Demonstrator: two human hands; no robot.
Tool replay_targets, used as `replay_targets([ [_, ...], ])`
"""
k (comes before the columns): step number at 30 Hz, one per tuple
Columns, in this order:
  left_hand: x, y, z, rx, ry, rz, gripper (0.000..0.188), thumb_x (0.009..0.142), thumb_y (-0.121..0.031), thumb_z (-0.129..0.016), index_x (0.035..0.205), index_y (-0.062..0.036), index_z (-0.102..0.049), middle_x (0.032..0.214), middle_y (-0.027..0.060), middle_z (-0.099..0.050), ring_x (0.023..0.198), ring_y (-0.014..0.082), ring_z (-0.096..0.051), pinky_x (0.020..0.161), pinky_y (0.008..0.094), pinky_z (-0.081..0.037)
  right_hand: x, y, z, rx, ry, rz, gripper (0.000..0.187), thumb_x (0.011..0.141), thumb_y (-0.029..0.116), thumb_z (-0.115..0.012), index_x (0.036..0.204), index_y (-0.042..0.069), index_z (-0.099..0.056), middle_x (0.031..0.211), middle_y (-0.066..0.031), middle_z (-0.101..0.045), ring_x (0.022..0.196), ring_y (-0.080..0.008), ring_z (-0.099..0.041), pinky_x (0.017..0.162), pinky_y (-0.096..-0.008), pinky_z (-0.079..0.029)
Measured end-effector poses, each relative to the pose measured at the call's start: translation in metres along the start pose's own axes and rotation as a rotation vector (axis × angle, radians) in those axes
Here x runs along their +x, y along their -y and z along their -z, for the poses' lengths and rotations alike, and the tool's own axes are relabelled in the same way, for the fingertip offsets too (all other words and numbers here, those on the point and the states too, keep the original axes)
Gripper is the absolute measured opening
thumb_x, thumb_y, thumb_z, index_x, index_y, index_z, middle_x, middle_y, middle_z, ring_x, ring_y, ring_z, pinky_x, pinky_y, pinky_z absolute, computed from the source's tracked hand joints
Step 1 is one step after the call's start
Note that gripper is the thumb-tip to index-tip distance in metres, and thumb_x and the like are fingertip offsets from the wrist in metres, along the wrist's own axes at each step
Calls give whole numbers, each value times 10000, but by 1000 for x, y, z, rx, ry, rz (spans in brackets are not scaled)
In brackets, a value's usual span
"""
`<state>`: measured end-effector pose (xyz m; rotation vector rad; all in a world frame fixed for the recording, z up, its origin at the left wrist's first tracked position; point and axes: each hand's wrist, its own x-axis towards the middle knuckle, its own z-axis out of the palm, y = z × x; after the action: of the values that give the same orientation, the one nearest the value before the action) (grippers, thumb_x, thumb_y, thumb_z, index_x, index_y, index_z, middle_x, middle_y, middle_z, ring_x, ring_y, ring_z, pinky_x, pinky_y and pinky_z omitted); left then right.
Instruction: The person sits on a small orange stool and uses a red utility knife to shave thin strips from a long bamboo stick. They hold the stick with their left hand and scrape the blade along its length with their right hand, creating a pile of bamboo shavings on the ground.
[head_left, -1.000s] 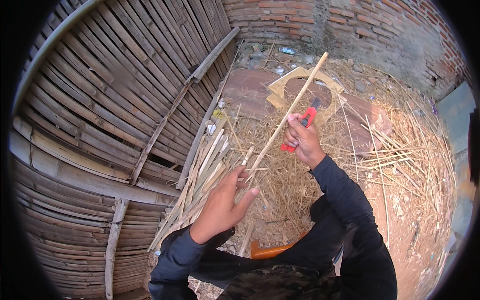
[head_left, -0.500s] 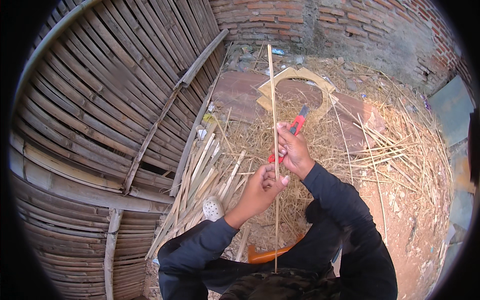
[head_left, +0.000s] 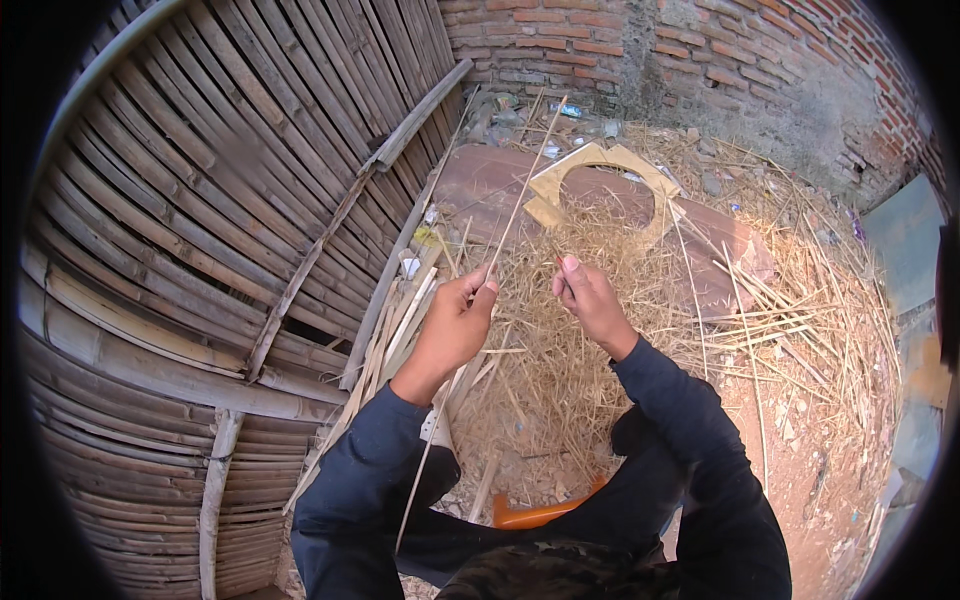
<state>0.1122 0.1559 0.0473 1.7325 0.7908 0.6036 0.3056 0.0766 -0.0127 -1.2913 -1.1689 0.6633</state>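
Note:
My left hand (head_left: 452, 328) pinches a long thin bamboo strip (head_left: 521, 198) between thumb and fingers. The strip slants from the far rubbish down past my left forearm, its lower end over my leg. To the right, apart from the strip, my right hand (head_left: 600, 308) is closed on the red utility knife (head_left: 560, 260). Only a dark, narrow bit of the knife shows above the thumb; the fingers hide the rest. Below both hands lies a heap of pale bamboo shavings (head_left: 560, 380).
Split bamboo strips (head_left: 405, 325) lie at the left beside a white clog (head_left: 437, 428). A slatted bamboo wall (head_left: 190, 200) rises left, a brick wall (head_left: 560, 45) behind. A cut-out board (head_left: 625, 158) lies ahead on brown sheets (head_left: 480, 185). An orange object (head_left: 535, 516) sits near my legs.
My hands have moved apart: the left one went left and up with the strip, which now leans. The right hand turned, so the red knife is mostly hidden.

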Motion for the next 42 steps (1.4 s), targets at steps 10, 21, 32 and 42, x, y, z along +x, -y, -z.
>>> replay_targets([
  [10,-59,-7,-12,125,15,-58,148,929,-102,-541,972,25,-603,720,94,-611,632,120,-567,558,300,-433,-21,25,-25,-740,49,315,537,789,600,-613,614,93,-626,473,-117,-532,439,-299,-572,420,-388,-428],
  [21,-73,6,-17,482,-159,-176,224,879,-40,-528,1072,40,-608,735,266,-573,680,425,-585,602,422,-454,-16,16,-33,-862,90,452,568,770,662,-596,585,125,-601,475,-66,-536,430,-258,-566,412,-371,-424],
  [32,-91,2,-12,431,-43,-151,264,859,-11,-538,1090,111,-576,724,259,-554,682,409,-577,606,412,-450,46,-27,22,-1069,-136,155,665,842,677,-473,648,68,-655,515,-151,-564,482,-323,-579,460,-434,-433],
  [42,-128,15,-4,154,91,-3,266,906,-50,-524,1136,69,-585,658,173,-549,588,288,-552,579,332,-436,74,-77,147,-1077,-553,-304,778,891,694,-343,648,3,-605,593,-204,-586,582,-391,-588,563,-470,-442],
])
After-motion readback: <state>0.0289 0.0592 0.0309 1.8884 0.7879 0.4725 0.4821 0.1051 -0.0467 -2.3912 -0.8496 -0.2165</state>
